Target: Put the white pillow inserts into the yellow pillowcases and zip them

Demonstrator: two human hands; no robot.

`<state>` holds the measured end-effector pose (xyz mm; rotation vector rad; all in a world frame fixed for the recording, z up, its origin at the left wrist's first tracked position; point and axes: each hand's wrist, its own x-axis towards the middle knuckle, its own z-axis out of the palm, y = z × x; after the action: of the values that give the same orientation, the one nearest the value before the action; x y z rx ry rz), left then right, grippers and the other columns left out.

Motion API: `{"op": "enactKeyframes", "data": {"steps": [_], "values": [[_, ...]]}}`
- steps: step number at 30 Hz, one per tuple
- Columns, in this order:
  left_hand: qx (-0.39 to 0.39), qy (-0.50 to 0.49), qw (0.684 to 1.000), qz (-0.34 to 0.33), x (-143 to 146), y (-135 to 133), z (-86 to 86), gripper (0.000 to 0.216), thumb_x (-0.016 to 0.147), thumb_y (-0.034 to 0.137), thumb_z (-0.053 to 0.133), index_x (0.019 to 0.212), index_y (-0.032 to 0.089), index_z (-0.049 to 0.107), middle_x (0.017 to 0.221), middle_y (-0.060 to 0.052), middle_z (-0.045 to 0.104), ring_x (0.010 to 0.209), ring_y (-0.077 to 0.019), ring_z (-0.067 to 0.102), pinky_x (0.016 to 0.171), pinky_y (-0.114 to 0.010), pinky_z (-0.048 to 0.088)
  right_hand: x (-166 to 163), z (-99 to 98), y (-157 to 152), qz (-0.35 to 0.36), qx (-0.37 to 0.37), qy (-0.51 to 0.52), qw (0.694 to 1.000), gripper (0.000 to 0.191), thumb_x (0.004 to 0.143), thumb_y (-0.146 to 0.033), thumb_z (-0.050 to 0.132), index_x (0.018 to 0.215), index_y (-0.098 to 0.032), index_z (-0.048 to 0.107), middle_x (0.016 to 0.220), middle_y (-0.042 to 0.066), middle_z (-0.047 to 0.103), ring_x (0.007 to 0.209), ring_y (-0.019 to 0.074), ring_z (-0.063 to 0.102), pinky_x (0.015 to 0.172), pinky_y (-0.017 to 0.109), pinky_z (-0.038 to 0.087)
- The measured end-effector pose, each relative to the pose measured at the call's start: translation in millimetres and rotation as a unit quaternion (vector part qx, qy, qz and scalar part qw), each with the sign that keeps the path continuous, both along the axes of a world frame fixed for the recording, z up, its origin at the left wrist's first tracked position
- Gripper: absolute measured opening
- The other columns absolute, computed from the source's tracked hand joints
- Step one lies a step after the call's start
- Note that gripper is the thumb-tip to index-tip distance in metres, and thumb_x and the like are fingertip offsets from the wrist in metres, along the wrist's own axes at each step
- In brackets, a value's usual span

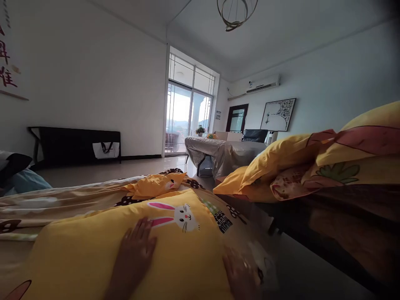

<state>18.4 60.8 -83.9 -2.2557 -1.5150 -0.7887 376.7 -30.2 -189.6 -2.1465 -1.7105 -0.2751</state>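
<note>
Both hands lie flat on a yellow pillowcase [93,254] printed with a white rabbit with pink ears [179,214]. The left hand [137,246], fingers spread and palm down, presses near the middle of the cloth just below the rabbit and grips nothing. The right hand [240,271] rests at the pillowcase's right edge; it is blurred, but its fingers appear stretched out over the fabric rather than curled around it.

The pillowcase is spread in the foreground over a pale patterned sheet [62,204] that runs off to the left. Just beyond it lies a smaller bundle of the same yellow cloth [156,185]. To the right, apart from the hands, a heap of yellow bedding with a carrot print [328,158] sits on a dark wooden piece of furniture [343,225].

Across the room, a table draped in a grey cover [218,152] carries an open cardboard box [228,136], whose contents cannot be made out, beside a small potted plant [200,131] and something yellow too small to identify. A white tote bag [106,150] hangs against a low black rack [75,143] at the left wall; what it holds is not visible. Daylight comes through a glass balcony door [187,116], with an air conditioner [262,84] and a framed picture [278,114] on the far wall.
</note>
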Motion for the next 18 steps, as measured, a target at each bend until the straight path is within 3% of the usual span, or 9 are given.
{"op": "enactKeyframes", "data": {"steps": [3,6,8,10,12,15,17,18], "values": [[0.010,0.003,1.000,-0.002,-1.7,0.9,-0.9,0.051,0.092,0.042,0.032,0.134,0.019,0.050,0.143,-0.007,0.045,0.132,-0.0259,0.042,0.105,-0.050,0.037,6.6,17.1,-9.9,-0.051,-0.030,-0.015,0.998,0.045,0.087,-0.034,0.035,0.121,-0.029,0.064,0.135,0.006,0.055,0.129,0.0307,0.046,0.099,0.052,0.040],[0.024,0.012,1.000,0.004,1.0,-3.9,5.8,0.051,0.091,0.041,0.034,0.132,0.016,0.052,0.139,-0.010,0.049,0.128,-0.0285,0.046,0.104,-0.051,0.038,-19.8,75.0,1.9,-0.078,0.012,-0.011,0.997,0.050,0.087,-0.030,0.034,0.132,-0.021,0.055,0.143,0.009,0.046,0.135,0.0269,0.038,0.104,0.049,0.034],[0.035,0.032,0.999,0.023,11.2,-12.9,12.9,0.049,0.091,0.034,0.034,0.131,0.012,0.054,0.137,-0.013,0.052,0.127,-0.0315,0.047,0.104,-0.053,0.038,-55.1,123.0,23.7,-0.016,0.039,-0.005,0.999,0.051,0.089,-0.029,0.034,0.137,-0.019,0.049,0.147,0.011,0.040,0.135,0.0237,0.037,0.106,0.045,0.031],[0.037,0.060,0.996,0.052,28.8,-25.2,19.4,0.048,0.089,0.021,0.032,0.130,0.008,0.054,0.135,-0.018,0.052,0.126,-0.0345,0.047,0.104,-0.055,0.038,-98.8,164.1,53.9,0.089,0.052,0.003,0.995,0.049,0.090,-0.029,0.036,0.137,-0.021,0.047,0.149,0.010,0.036,0.138,0.0217,0.034,0.109,0.044,0.026],[0.018,0.088,0.995,0.034,46.3,-37.7,23.2,0.052,0.086,0.012,0.029,0.133,0.008,0.051,0.138,-0.018,0.048,0.128,-0.0343,0.046,0.104,-0.056,0.038,-142.6,188.1,85.4,0.187,0.051,0.021,0.981,0.048,0.092,-0.031,0.036,0.139,-0.021,0.044,0.150,0.009,0.035,0.140,0.0194,0.029,0.111,0.042,0.023],[-0.062,0.105,0.990,-0.069,44.2,-52.0,22.5,0.054,0.090,0.025,0.028,0.144,0.019,0.034,0.148,-0.009,0.032,0.135,-0.0309,0.037,0.107,-0.058,0.038,-187.2,187.7,115.8,0.267,-0.002,0.047,0.963,0.045,0.093,-0.031,0.037,0.136,-0.021,0.046,0.147,0.008,0.040,0.140,0.0189,0.029,0.112,0.044,0.021],[-0.151,0.111,0.978,-0.093,11.8,-58.9,19.0,0.057,0.088,0.041,0.034,0.144,0.029,0.029,0.149,-0.001,0.025,0.137,-0.0297,0.032,0.109,-0.057,0.035,-193.6,173.3,119.8,0.287,-0.019,0.058,0.956,0.043,0.095,-0.031,0.032,0.135,-0.023,0.049,0.145,0.006,0.044,0.138,0.0186,0.032,0.112,0.044,0.022],[-0.194,0.113,0.972,-0.072,-12.0,-61.5,17.3,0.057,0.085,0.043,0.040,0.141,0.035,0.033,0.147,0.002,0.028,0.136,-0.0294,0.034,0.110,-0.056,0.035,-190.4,166.0,118.6,0.291,-0.014,0.060,0.955,0.044,0.096,-0.031,0.031,0.135,-0.023,0.049,0.145,0.005,0.044,0.138,0.0182,0.034,0.112,0.043,0.024]]}}
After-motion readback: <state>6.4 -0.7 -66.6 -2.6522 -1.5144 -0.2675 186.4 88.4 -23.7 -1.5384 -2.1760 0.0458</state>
